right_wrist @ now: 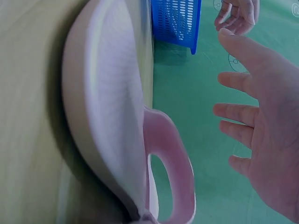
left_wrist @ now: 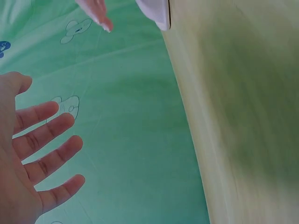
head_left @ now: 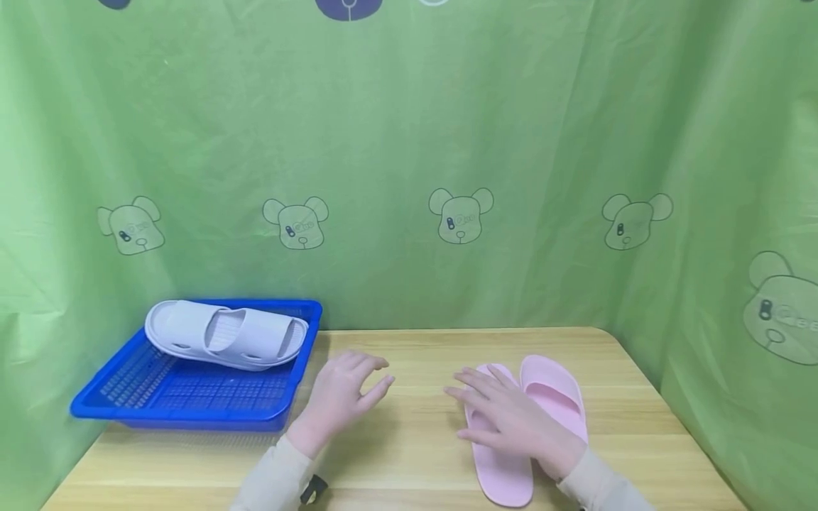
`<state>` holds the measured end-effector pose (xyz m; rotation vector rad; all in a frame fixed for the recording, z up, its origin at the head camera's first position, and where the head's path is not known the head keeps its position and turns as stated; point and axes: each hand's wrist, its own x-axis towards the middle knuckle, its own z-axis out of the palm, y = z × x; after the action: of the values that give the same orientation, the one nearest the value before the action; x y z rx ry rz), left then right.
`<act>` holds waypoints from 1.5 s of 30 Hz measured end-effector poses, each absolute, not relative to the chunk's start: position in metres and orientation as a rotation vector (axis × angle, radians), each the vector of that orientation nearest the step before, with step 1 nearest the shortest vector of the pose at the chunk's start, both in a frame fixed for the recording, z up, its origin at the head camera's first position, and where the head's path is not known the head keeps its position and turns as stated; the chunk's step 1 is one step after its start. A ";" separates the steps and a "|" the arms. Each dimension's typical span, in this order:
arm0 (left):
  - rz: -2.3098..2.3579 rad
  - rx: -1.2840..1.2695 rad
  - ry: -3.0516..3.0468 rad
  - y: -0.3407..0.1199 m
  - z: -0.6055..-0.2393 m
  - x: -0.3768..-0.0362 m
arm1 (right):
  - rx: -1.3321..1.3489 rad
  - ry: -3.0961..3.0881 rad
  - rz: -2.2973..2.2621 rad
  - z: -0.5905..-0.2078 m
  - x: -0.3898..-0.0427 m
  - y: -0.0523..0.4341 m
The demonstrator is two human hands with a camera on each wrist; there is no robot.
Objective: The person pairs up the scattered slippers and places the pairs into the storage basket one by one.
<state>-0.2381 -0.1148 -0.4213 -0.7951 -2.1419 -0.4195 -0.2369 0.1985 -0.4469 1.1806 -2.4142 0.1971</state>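
Two pink slippers lie side by side on the right of the table in the head view, the left slipper (head_left: 505, 475) partly covered by my right hand (head_left: 511, 419). That hand hovers over it with spread fingers and holds nothing; the right wrist view shows a gap between the palm and the pink strap (right_wrist: 175, 163). The other pink slipper (head_left: 556, 390) lies just to the right. My left hand (head_left: 341, 390) is held above the table beside the blue basket (head_left: 192, 419), its fingers loosely extended and nothing in them. Inside the basket, a pair of pale grey slippers (head_left: 255, 333) rests along the back.
The wooden table (head_left: 409, 454) has its back edge against a green curtain (head_left: 383, 142) printed with bear heads, which also hangs at both sides. The basket stands at the table's left and its rim rises above the tabletop.
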 end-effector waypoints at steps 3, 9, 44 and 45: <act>-0.423 -0.803 -2.152 -0.112 -0.422 -0.236 | 1.171 -2.429 0.228 -0.444 -0.238 0.203; -0.429 -0.808 -2.163 -0.109 -0.424 -0.234 | 1.127 -2.461 0.270 -0.437 -0.242 0.216; -0.272 -0.898 -2.482 -0.086 -0.428 -0.222 | 0.792 -2.749 0.443 -0.440 -0.272 0.282; -0.268 -0.904 -2.489 -0.084 -0.428 -0.222 | 0.788 -2.755 0.452 -0.441 -0.273 0.283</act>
<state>-0.2219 -0.0844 -0.4281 -0.9040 -2.4895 -0.2683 -0.2725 0.2834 -0.4412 0.7884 -2.7550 0.4522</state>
